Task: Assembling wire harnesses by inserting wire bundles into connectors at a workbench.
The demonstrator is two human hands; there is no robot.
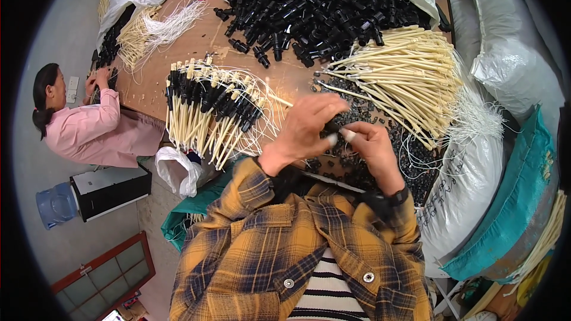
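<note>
My left hand (304,131) and right hand (372,145) meet over the worktop (178,53). Both grips are pinched shut on one small black part (332,126) between them. Cream sticks (404,77) lie just beside my right hand. Finished sticks with black caps (208,110) lie to my left.

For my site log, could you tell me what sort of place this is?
Probably a small hand-assembly workshop: a wooden table bears a heap of black plastic connectors, bundles of cream tubes, and finished pieces, while a co-worker works alongside.
</note>
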